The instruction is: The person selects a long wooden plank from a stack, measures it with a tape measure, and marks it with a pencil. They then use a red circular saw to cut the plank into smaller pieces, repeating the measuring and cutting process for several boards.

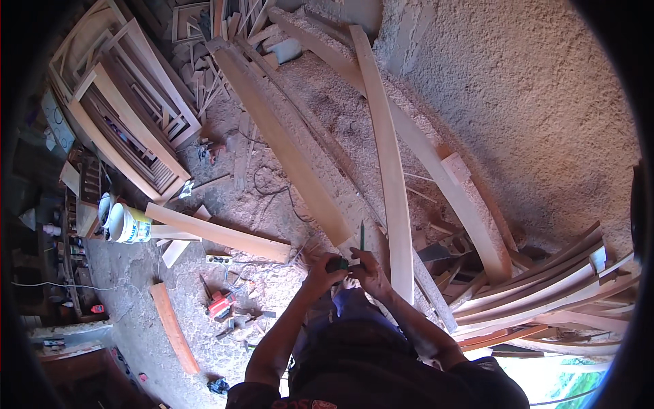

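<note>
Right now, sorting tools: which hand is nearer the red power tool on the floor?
Left. The left hand is up-right of the red power tool; the right hand lies farther right.

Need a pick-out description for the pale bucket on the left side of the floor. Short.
Start at the stack of wooden frames lying on the floor at upper left. Just below its lower end, next to the near end of a loose plank, the bucket lies tipped on its side. It is the only white, round container among flat timber, with yellow and blue markings.

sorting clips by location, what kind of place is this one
Most likely a rough woodworking or carpentry workshop. Long sawn planks lie across a floor thick with sawdust, half-built wooden frames are stacked at the left, and a red power tool sits on the floor.
</note>
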The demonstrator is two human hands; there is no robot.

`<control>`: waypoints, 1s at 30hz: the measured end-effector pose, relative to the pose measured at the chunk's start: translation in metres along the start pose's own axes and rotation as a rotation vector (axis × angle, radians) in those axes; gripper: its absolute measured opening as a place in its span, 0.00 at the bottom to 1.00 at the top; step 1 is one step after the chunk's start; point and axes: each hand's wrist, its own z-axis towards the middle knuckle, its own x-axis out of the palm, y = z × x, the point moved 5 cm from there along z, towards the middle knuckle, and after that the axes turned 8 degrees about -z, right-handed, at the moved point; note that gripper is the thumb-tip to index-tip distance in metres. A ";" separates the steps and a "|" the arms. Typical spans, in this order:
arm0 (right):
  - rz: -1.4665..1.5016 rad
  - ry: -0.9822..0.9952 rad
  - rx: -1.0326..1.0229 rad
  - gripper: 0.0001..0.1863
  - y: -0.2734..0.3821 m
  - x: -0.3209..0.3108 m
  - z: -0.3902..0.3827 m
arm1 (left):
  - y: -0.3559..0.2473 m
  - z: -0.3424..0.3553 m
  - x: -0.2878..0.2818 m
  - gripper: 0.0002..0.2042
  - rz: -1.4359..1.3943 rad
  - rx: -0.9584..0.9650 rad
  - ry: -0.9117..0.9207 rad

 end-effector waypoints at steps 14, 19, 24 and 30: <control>0.298 -0.226 0.430 0.13 -0.036 -0.010 0.045 | 0.016 0.043 -0.030 0.14 0.482 0.128 -0.026; 0.334 -0.342 0.391 0.12 -0.040 0.000 0.051 | 0.022 0.058 -0.032 0.11 0.327 0.015 0.066; 0.434 -0.382 0.413 0.10 -0.048 0.006 0.047 | 0.019 0.062 -0.033 0.09 0.235 0.058 0.129; 0.346 -0.353 0.257 0.08 -0.060 0.008 0.047 | 0.020 0.063 -0.035 0.09 0.252 -0.019 0.202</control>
